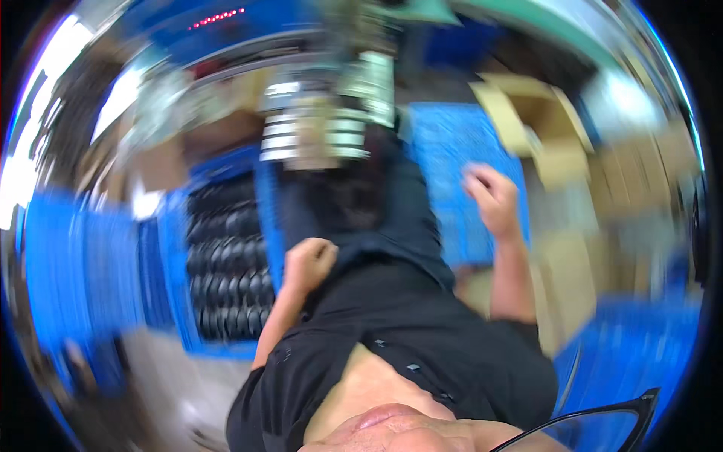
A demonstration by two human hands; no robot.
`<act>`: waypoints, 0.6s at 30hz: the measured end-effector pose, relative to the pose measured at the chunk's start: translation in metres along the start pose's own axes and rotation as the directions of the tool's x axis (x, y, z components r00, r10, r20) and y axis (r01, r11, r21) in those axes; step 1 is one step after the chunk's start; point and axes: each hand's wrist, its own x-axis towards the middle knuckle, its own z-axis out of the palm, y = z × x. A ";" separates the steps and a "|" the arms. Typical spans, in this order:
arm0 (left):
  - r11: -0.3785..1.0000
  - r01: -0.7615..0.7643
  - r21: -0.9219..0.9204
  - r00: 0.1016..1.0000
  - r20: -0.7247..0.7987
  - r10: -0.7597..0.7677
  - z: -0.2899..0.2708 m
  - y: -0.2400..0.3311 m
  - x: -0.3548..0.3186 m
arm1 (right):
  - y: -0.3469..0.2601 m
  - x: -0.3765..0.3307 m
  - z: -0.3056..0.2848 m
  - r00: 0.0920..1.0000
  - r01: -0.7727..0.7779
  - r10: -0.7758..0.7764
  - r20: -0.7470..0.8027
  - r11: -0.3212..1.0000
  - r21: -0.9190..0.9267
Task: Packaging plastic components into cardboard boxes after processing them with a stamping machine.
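My left hand (307, 265) is closed in a fist by my lap, beside a blue crate (176, 273). Rows of black round parts (230, 260) fill that crate. Whatever the left fist may hold is hidden. Over on the right, my right hand (493, 197) hovers above a blue tray or crate (444, 143), its fingers curled in. Motion blurs it, and I cannot make out anything between the fingers. In front of me a machine or fixture (315, 132) with pale striped blocks stands near my knees, also blurred.
An open cardboard box (561, 169) stands at the right, past the blue tray, with more cartons (633, 177) farther right. Stacked blue crates (83, 264) rise at the far left, and another blue crate (625, 346) is at the lower right. Clear plastic bags (162, 102) lie at the far left.
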 end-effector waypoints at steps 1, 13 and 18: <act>1.000 0.011 0.026 1.000 0.003 -0.011 0.009 -0.001 0.007 | 0.017 -0.004 -0.014 1.000 0.009 -0.010 -0.018 0.999 -0.041; 0.894 -0.446 -0.042 0.875 0.192 0.445 0.023 0.082 0.067 | 0.194 -0.196 -0.254 0.402 -0.914 0.257 -0.879 0.166 -0.369; 0.646 -0.729 0.225 0.644 -0.092 0.759 -0.032 0.163 0.122 | 0.187 -0.331 -0.269 -0.034 -0.987 0.518 -0.855 -0.152 -0.053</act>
